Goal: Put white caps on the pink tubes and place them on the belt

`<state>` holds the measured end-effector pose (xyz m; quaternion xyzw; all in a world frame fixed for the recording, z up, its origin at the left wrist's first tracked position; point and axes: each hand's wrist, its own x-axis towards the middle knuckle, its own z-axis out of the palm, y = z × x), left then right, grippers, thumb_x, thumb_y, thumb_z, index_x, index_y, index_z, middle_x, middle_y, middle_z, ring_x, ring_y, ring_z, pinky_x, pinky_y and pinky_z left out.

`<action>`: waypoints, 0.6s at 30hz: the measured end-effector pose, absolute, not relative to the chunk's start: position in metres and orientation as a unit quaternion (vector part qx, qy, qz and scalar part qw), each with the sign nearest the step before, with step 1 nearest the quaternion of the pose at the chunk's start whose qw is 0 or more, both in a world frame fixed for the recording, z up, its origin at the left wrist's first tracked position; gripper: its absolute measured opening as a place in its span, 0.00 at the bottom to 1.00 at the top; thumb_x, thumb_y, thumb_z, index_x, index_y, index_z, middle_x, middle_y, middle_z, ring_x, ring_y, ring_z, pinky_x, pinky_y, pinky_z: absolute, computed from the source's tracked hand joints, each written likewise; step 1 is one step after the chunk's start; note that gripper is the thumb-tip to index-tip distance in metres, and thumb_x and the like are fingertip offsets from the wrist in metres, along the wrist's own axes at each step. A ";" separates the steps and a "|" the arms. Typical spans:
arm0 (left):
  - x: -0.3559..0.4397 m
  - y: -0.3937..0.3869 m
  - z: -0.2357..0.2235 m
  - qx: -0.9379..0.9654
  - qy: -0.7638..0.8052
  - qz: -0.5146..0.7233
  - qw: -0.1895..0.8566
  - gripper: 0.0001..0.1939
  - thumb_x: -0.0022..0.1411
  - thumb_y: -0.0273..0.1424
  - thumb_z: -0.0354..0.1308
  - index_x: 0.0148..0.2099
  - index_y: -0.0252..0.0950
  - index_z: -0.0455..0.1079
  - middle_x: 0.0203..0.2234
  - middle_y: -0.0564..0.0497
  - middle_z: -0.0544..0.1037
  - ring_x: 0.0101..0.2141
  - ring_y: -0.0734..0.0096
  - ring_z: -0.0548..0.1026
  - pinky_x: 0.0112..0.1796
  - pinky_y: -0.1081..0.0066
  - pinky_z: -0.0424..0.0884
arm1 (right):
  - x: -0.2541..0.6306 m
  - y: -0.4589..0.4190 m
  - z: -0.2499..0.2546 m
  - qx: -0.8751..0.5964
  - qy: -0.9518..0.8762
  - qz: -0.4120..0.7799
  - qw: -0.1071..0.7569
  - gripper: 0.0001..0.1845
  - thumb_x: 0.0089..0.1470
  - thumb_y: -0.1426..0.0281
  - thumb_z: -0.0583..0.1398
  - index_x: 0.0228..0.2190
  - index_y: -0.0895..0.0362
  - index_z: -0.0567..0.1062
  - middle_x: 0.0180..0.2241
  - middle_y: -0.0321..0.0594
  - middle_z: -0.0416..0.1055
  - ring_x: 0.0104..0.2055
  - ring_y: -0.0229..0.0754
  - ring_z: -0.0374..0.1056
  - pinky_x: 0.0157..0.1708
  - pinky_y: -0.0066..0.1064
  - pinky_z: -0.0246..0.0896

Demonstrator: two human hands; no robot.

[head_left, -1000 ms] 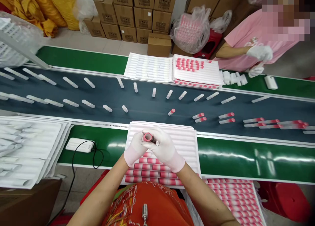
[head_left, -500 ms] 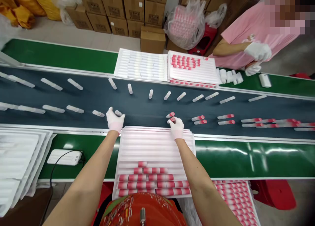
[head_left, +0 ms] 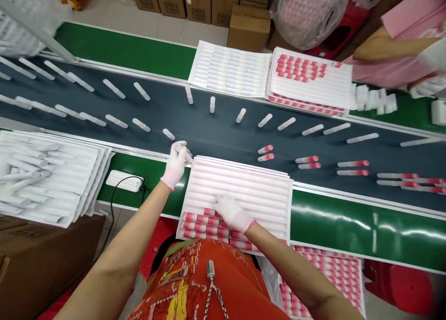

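Observation:
My left hand (head_left: 177, 158), in a white glove, is at the near edge of the dark conveyor belt (head_left: 216, 139), fingers closed round a white tube. More white tubes (head_left: 168, 134) lie in rows on the belt to its left, and tubes with pink caps (head_left: 265, 149) lie to the right. My right hand (head_left: 230, 212), also gloved, rests on the white ribbed tray (head_left: 251, 185) in front of me. Its fingers are curled down on the rows of pink caps (head_left: 197, 222) at the tray's near end.
Stacked white trays with tubes (head_left: 49, 171) lie at my left beside a white box with a cable (head_left: 124, 181). Two trays (head_left: 313, 83) sit across the belt, where a person in pink (head_left: 400, 46) works. Cardboard boxes (head_left: 249, 29) stand behind. Another pink-filled tray (head_left: 331, 273) sits at lower right.
My right hand came back from the belt, leaving a capped tube there, and dropped onto the pink caps in the tray. My left hand closed on a white tube and drew toward the belt's edge.

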<state>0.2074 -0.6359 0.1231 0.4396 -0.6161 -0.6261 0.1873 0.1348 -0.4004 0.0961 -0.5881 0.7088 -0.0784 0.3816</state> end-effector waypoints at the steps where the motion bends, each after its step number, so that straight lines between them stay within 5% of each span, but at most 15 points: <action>1: 0.218 -0.623 0.132 0.430 -0.607 -0.645 0.176 0.15 0.72 0.36 0.47 0.58 0.37 0.57 0.38 0.51 0.70 0.36 0.75 0.73 0.40 0.68 0.73 | 0.129 -0.401 0.098 -0.570 0.721 -0.092 0.384 0.09 0.53 0.83 0.58 0.29 0.60 0.75 0.38 0.49 0.75 0.40 0.47 0.69 0.41 0.37 0.65; 5: 0.243 -0.577 0.154 0.383 -0.569 -0.722 0.088 0.18 0.64 0.39 0.58 0.51 0.35 0.64 0.35 0.51 0.72 0.31 0.74 0.72 0.35 0.68 0.76 | 0.100 -0.406 0.116 -0.479 0.754 -0.261 0.365 0.08 0.63 0.75 0.54 0.37 0.58 0.74 0.36 0.41 0.75 0.38 0.41 0.70 0.42 0.34 0.67; 9: 0.255 -0.552 0.137 0.365 -0.509 -0.774 0.095 0.24 0.64 0.45 0.59 0.55 0.36 0.65 0.36 0.49 0.73 0.35 0.71 0.73 0.35 0.69 0.75 | 0.089 -0.421 0.118 -0.417 0.752 -0.418 0.293 0.09 0.61 0.72 0.56 0.42 0.57 0.75 0.41 0.43 0.75 0.43 0.43 0.70 0.46 0.38 0.67; 13: 0.275 -0.536 0.091 0.423 -0.405 -0.792 0.171 0.25 0.58 0.47 0.65 0.50 0.36 0.66 0.35 0.50 0.73 0.38 0.69 0.75 0.45 0.63 0.76 | 0.098 -0.430 0.107 -0.457 0.758 -0.358 0.297 0.18 0.61 0.76 0.57 0.52 0.58 0.73 0.49 0.49 0.73 0.47 0.45 0.70 0.50 0.41 0.66; 18: 0.316 -0.541 0.068 0.465 -0.351 -0.768 0.267 0.25 0.59 0.49 0.65 0.49 0.37 0.64 0.37 0.49 0.74 0.40 0.68 0.75 0.50 0.60 0.74 | 0.145 -0.431 0.101 -0.619 0.692 -0.207 0.307 0.13 0.63 0.74 0.58 0.48 0.55 0.75 0.45 0.46 0.73 0.46 0.47 0.69 0.47 0.39 0.66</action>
